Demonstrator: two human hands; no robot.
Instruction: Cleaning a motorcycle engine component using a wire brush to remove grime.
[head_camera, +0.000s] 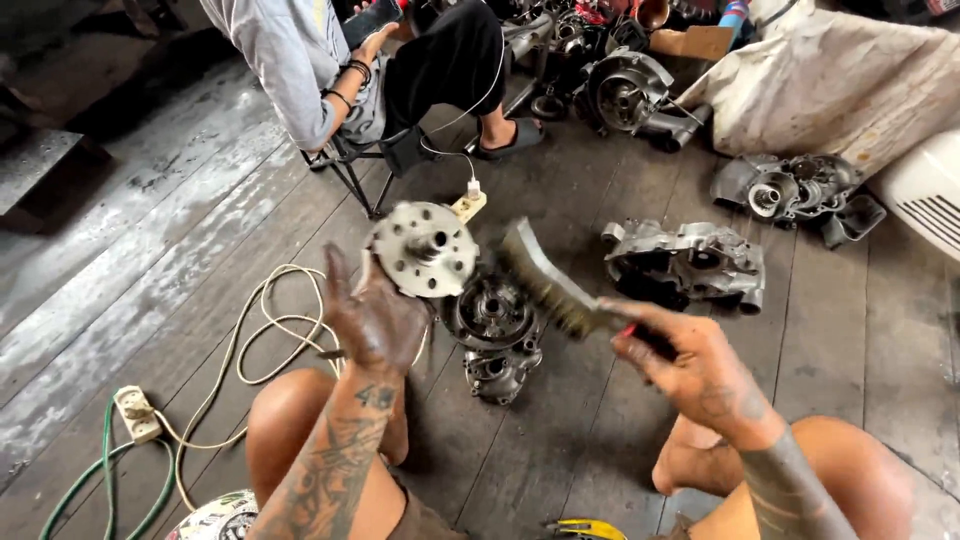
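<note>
Gripping a round, holed, grimy metal disc (424, 248).

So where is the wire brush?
In the head view, the wire brush is right of centre, held in the right hand, beside the round metal part that the left hand holds.

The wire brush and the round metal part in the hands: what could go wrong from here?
1. The wire brush in the right hand sits close to the bare left hand holding the round metal part; a slip could scratch the fingers.
2. The part is held up in one greasy hand; it might drop onto the engine case below or the bare knees.
</note>
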